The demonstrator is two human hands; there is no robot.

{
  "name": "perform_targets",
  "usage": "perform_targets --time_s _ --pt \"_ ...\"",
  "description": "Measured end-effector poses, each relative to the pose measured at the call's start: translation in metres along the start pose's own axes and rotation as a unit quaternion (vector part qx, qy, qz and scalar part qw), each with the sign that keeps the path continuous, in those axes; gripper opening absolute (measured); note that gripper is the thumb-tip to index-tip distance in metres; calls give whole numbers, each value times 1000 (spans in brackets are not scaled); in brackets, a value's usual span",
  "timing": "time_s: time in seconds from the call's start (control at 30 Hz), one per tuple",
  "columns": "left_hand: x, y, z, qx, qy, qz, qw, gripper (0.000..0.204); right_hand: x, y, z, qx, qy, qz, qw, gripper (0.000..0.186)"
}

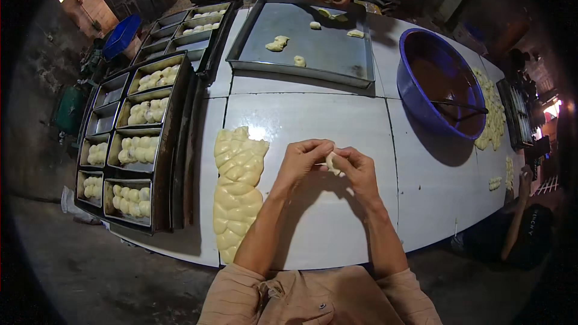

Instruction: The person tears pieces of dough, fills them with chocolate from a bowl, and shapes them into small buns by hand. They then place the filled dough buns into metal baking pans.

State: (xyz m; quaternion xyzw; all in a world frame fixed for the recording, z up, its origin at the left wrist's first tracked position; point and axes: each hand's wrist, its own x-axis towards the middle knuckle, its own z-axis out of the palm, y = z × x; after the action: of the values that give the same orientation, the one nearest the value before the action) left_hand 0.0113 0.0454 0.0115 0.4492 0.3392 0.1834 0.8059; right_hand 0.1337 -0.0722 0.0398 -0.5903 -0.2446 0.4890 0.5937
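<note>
Just right of the long row of dough lumps (pixel 238 189) on the white bench (pixel 337 229), the left hand (pixel 301 159) and right hand (pixel 356 171) meet, fingers closed around one small dough piece (pixel 330 162), likely to shape it.

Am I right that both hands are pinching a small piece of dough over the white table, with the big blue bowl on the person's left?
Not quite: the blue bowl stands on the person's right, as the head view shows. The left hand and right hand do pinch the small piece of dough over the white table.
</note>
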Motion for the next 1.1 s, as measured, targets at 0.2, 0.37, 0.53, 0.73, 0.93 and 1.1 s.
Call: perform_targets --time_s 0.2,0.37,0.53,0.73,0.93,1.1 --pt "-16 5 10 36 -27 46 998 39 1 25 -28 -168 -79 -188 965 40" --pt "-24 -3 2 33 -48 73 996 33 -1 28 -7 -136 2 -299 944 27" --pt "-28 -16 5 15 -79 72 994 27 1 46 -2 -107 102 -301 942 19" --pt "-30 -25 8 80 -15 82 993 23 1 59 -13 -188 107 -197 956 13" --pt "-41 -28 4 97 30 45 994 40 -32 35 -2 -261 19 -189 947 23" --pt "-57 -23 -35 295 200 90 930 45 -22 42 -19 -438 80 -69 893 33"
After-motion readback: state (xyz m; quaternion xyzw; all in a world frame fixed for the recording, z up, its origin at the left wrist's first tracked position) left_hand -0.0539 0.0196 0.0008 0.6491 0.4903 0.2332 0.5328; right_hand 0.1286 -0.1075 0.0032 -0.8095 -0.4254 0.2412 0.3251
